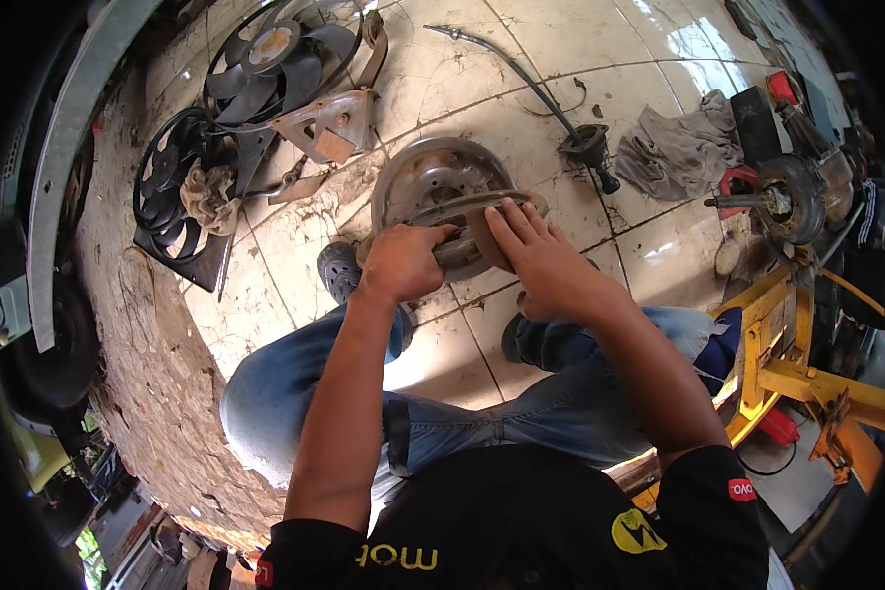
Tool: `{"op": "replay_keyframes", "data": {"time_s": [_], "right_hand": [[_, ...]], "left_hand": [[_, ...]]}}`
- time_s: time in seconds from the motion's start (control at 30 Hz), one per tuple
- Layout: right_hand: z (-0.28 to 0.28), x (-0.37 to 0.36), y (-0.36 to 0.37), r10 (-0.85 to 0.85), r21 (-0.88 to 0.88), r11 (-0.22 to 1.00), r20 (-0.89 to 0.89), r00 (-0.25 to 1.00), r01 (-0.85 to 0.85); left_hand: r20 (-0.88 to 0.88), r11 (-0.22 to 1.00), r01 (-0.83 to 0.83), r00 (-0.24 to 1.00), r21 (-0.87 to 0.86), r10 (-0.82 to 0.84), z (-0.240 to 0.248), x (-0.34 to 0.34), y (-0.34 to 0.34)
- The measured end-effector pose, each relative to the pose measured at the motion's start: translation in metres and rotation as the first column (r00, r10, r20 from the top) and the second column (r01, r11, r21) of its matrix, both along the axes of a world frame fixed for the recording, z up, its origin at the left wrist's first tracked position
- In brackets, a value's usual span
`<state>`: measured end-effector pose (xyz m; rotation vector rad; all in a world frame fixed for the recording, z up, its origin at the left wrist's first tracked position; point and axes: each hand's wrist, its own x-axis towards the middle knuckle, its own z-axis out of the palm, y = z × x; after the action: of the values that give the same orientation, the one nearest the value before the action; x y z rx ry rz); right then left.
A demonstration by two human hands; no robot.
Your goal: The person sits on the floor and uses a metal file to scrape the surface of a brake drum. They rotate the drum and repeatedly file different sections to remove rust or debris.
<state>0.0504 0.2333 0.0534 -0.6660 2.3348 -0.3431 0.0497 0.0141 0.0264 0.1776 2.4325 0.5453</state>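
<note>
In front of me a curved metal brake shoe (449, 209) lies across a round, rusty steel wheel-like disc (413, 177) on the floor. My left hand (403, 264) is closed around the shoe's left part, its index finger pointing along the inner side. My right hand (551, 258) presses a brown sheet, apparently sandpaper (484, 239), against the right part of the shoe. Its fingers lie nearly straight over the sheet, and the thumb is lower, apart from the fingers. Both palms' undersides are hidden.
Black radiator fans (290, 64) and a metal bracket (329, 123) lie at the far left. A gear lever (585, 147) and a grey rag (674, 152) sit at the far right. Beside my right knee stands a yellow metal frame (772, 339), near a greasy hub assembly (792, 202).
</note>
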Motion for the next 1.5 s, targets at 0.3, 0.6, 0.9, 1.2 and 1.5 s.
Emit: {"op": "replay_keyframes", "data": {"time_s": [0.3,0.6,0.9,1.2,1.5], "right_hand": [[-0.035,-0.019,-0.001,-0.081,0.038,0.996,-0.092,0.992,0.084],[-0.023,-0.026,-0.010,0.015,0.076,0.997,-0.048,0.999,-0.011],[-0.018,0.006,-0.008,-0.056,-0.128,0.992,-0.323,0.945,0.015],[-0.004,0.013,-0.013,0.030,-0.117,0.990,-0.374,0.927,-0.079],[-0.010,0.011,-0.021,0.046,-0.033,0.998,-0.328,0.943,-0.061]], "left_hand": [[-0.025,1.000,0.023,0.999,-0.003,-0.023,-0.002,0.004,0.002],[-0.001,1.000,0.004,1.000,-0.008,-0.004,0.001,-0.003,0.003],[0.050,1.000,0.026,0.998,-0.016,-0.025,0.007,-0.007,0.003],[0.047,0.997,0.040,0.998,-0.072,-0.037,0.004,-0.007,0.002],[0.031,0.995,0.064,0.998,-0.072,-0.062,0.008,-0.007,0.001]]}}
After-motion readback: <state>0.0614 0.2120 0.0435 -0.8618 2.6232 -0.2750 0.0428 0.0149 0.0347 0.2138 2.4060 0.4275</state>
